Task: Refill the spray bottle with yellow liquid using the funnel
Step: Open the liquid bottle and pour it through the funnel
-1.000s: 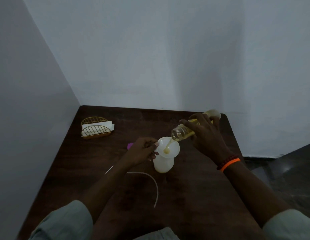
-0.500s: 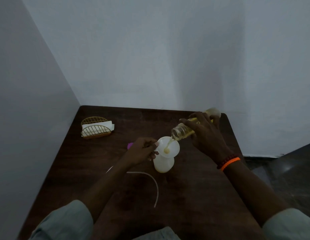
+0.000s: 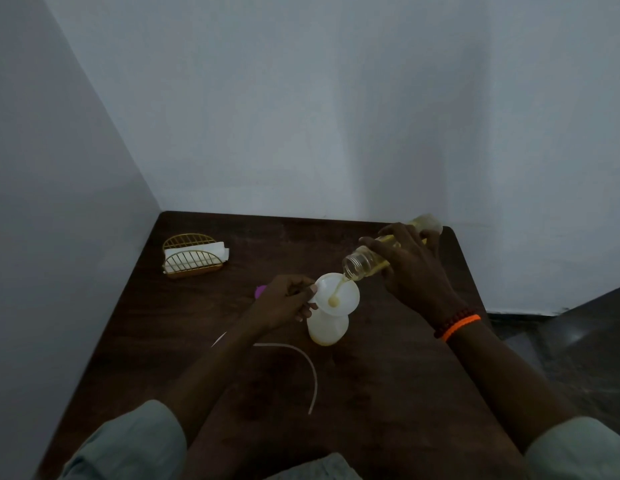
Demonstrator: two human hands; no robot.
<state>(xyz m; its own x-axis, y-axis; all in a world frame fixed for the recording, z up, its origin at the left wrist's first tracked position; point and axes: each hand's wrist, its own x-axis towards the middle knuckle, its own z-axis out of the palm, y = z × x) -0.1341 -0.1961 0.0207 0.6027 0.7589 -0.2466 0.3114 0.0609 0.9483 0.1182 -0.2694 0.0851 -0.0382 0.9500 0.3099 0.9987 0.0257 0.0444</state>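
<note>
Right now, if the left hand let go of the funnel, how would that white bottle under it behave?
The white bottle is probably top-heavy: the wide funnel sits on its neck. It likely holds little liquid, with yellow showing only near its base, so a nudge could tip it. The left hand steadying the funnel seems wise.

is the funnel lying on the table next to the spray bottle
No, the funnel sits upright in the neck of the spray bottle, steadied by the left hand.
</note>
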